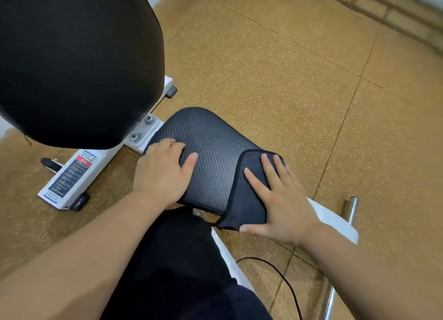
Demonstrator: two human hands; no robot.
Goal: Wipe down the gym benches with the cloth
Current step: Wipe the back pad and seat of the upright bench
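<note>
Speckled tan floor tiles (287, 85), seams showing. A white-framed gym bench stands on them: the black backrest (72, 56) is raised at upper left, and the black textured seat surface (211, 152) lies low in front of me.

The dark cloth (247, 195) lies on the right side of the seat surface, its near corner hanging off the front edge. My right hand (285, 204) lies flat on it, fingers (257, 180) straight and spread, palm pressing down. My left hand (163, 173) holds the left edge, fingers bent over the rim and thumb flat on top, bracing.

Step in hand, as I judge it: wiping the seat. To do it well:
- Press through the whole palm so the cloth slides and doesn't bunch.
- Pull the hanging corner under the hand.
- Sweep in overlapping passes, right edge toward the left.
- Lift the bracing hand to cover the patch beneath it.
- Finish along the rim.

The backrest looks untouched; I can't tell.
</note>
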